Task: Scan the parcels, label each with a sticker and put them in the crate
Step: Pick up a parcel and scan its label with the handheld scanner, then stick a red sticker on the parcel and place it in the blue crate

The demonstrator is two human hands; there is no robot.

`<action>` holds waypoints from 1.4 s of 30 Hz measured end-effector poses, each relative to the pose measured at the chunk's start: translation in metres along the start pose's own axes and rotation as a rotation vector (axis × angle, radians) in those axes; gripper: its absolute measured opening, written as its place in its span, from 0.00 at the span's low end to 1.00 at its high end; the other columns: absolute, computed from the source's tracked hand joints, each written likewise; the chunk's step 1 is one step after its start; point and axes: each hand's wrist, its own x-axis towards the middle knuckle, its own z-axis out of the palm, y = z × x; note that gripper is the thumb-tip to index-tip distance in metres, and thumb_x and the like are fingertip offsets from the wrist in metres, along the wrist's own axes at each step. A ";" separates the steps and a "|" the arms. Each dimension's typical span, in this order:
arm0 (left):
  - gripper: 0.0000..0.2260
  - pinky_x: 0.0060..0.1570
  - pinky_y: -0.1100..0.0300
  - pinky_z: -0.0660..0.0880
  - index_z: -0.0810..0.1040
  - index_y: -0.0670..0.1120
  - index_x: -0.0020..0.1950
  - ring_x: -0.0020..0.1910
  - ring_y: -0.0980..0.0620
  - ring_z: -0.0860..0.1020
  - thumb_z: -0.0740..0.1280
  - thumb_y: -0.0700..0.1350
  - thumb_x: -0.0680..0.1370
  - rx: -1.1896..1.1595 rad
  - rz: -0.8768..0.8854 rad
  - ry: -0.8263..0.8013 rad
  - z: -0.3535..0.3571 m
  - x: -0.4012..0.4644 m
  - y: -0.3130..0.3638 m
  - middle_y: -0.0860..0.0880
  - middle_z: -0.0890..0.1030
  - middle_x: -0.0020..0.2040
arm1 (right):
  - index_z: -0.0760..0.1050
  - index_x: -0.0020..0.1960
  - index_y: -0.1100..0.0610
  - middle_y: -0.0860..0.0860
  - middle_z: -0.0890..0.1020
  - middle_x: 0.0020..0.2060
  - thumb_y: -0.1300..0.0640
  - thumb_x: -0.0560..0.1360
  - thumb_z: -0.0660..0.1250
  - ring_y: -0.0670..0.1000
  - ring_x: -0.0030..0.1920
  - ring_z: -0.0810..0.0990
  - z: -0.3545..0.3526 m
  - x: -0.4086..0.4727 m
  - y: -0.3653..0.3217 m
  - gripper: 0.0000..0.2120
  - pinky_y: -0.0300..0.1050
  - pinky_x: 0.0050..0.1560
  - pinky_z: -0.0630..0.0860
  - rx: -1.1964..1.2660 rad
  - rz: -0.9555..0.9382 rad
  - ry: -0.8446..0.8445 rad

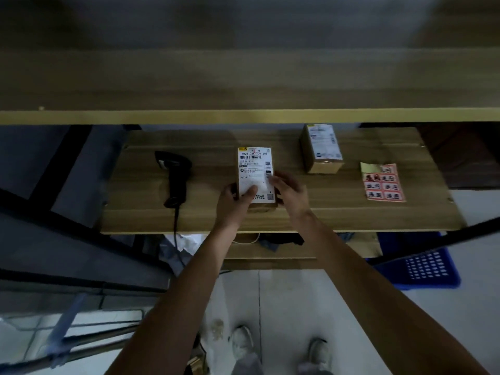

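A small cardboard parcel (255, 165) with a white shipping label on top lies in the middle of the wooden shelf (211, 215). My left hand (235, 203) grips its near left corner, thumb lying on the label. My right hand (289, 193) touches its right side with its fingers spread. A second labelled parcel (322, 148) stands farther back to the right. To the right lies a sheet of red stickers (382, 184). The black handheld scanner (174, 175) lies to the left, its cable hanging off the front edge. The blue crate (422, 266) sits on the floor at lower right.
An upper wooden shelf (243, 115) overhangs the work surface. Dark metal frame bars run at the left and right. Below the shelf is a lower board with cloth and a bag. My shoes stand on the pale tiled floor.
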 end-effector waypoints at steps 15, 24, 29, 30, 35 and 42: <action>0.20 0.47 0.61 0.74 0.76 0.40 0.62 0.54 0.49 0.79 0.68 0.53 0.77 0.334 -0.009 -0.045 0.102 0.000 -0.035 0.47 0.79 0.56 | 0.78 0.58 0.55 0.49 0.84 0.43 0.58 0.78 0.67 0.49 0.42 0.84 -0.097 0.023 0.024 0.09 0.48 0.46 0.83 -0.108 0.171 0.073; 0.21 0.38 0.66 0.77 0.77 0.41 0.60 0.49 0.51 0.82 0.71 0.54 0.74 0.279 -0.084 -0.049 0.103 0.008 -0.048 0.46 0.82 0.55 | 0.78 0.52 0.43 0.44 0.85 0.42 0.48 0.78 0.65 0.47 0.43 0.85 -0.101 0.027 0.042 0.04 0.53 0.49 0.83 -0.317 0.093 0.055; 0.20 0.39 0.62 0.81 0.74 0.42 0.61 0.46 0.52 0.82 0.72 0.50 0.74 0.268 -0.025 0.018 0.102 0.004 -0.032 0.48 0.80 0.54 | 0.78 0.50 0.44 0.43 0.84 0.41 0.45 0.77 0.67 0.46 0.42 0.84 -0.116 0.028 0.032 0.05 0.47 0.43 0.82 -0.327 0.055 0.092; 0.22 0.42 0.59 0.81 0.72 0.43 0.63 0.49 0.51 0.80 0.72 0.49 0.73 0.318 0.054 0.097 0.104 0.003 -0.024 0.48 0.77 0.56 | 0.78 0.49 0.45 0.42 0.83 0.42 0.46 0.77 0.67 0.47 0.43 0.83 -0.125 0.031 0.027 0.05 0.43 0.39 0.79 -0.357 0.009 0.143; 0.12 0.41 0.74 0.68 0.75 0.41 0.57 0.47 0.55 0.73 0.69 0.39 0.74 0.471 0.476 0.218 0.150 -0.016 0.025 0.50 0.74 0.50 | 0.81 0.51 0.58 0.55 0.83 0.51 0.56 0.74 0.68 0.56 0.51 0.80 -0.195 0.050 0.005 0.08 0.44 0.43 0.74 -0.758 -0.159 0.386; 0.26 0.62 0.50 0.71 0.67 0.39 0.70 0.66 0.41 0.71 0.67 0.50 0.75 0.725 0.200 -0.214 0.270 -0.005 0.006 0.40 0.72 0.67 | 0.67 0.73 0.53 0.54 0.72 0.69 0.55 0.76 0.63 0.58 0.65 0.71 -0.267 0.072 0.010 0.25 0.54 0.62 0.72 -1.238 -0.068 0.271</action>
